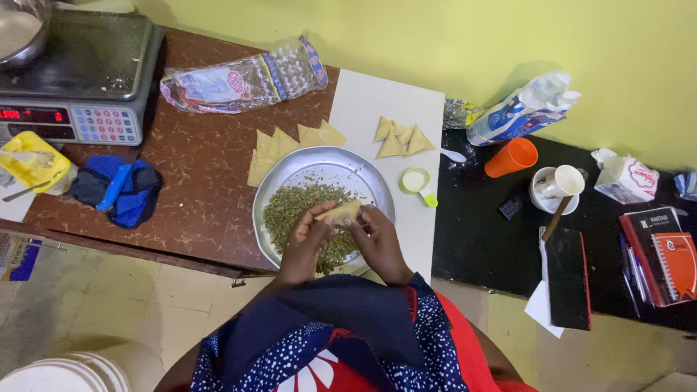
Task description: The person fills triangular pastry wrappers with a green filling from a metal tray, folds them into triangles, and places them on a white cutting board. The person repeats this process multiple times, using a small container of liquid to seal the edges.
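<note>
From up here I see both hands together over a round metal tray [367, 174]: my left hand [303, 243] and right hand [377, 243] pinch a small pale pastry piece [340, 211] between their fingertips, held just above a heap of greenish, crumbly filling [290, 207] that covers the tray's left half. The tray is shiny and shallow, and it sits on the near edge of the desk [203, 181], half on mottled brown surface, half on a white board [377, 98].

Just beyond the tray lie flat, tan pastry sheets [279, 145], fanned out, and further right a cluster of folded triangles [399, 138] on the board. A small green-rimmed cup [415, 180] of white paste stands right of the tray. Far left is a digital scale [80, 80]; near it a crumpled blue cloth [120, 189] and a yellow tub [29, 160]. A clear plastic wrapper [239, 80] lies along the far side.

To the right — on a black surface [479, 239] — stand an orange cup [512, 157], a white mug [563, 183] and an orange notebook [675, 265].
</note>
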